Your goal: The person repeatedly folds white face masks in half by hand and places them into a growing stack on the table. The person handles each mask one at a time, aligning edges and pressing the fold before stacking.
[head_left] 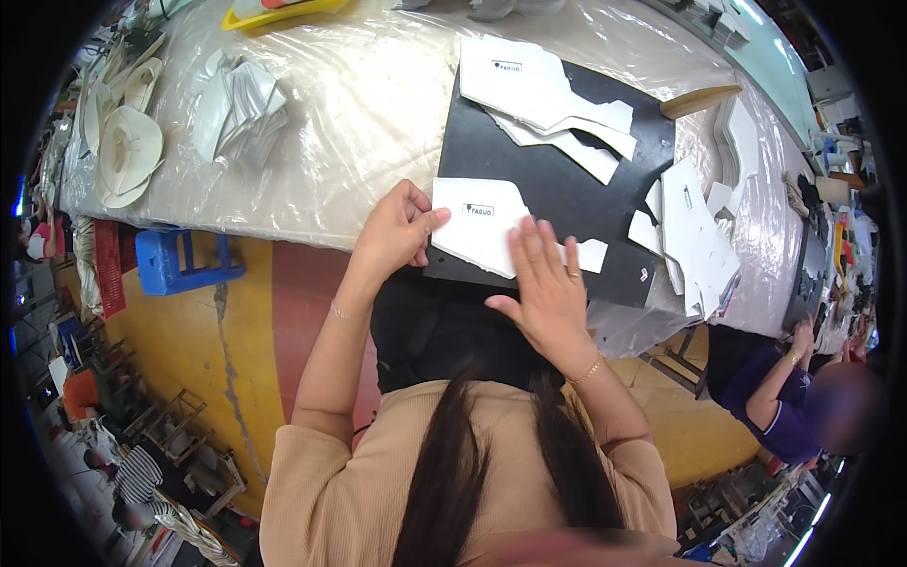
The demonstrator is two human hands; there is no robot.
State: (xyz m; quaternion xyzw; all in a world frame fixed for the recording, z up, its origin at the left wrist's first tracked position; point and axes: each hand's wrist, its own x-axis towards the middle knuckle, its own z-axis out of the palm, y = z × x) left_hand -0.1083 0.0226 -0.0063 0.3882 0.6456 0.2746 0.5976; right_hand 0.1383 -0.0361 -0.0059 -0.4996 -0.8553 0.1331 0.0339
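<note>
A white cut shoe-upper piece with a small dark print lies near the front edge of a black board. Its left edge is pinched between the thumb and curled fingers of my left hand. Flat on its right part rests my right hand, fingers stretched out and thumb apart, covering some of the piece. Farther up the board, more white pieces overlap, the top one bearing the same kind of print. A loose stack of white pieces sits at the board's right edge.
A wooden handle juts over the board's far right corner. Clear plastic covers the table, with stacked pieces and cream pieces at left. A yellow tray stands at the back, a blue stool below. A co-worker works at right.
</note>
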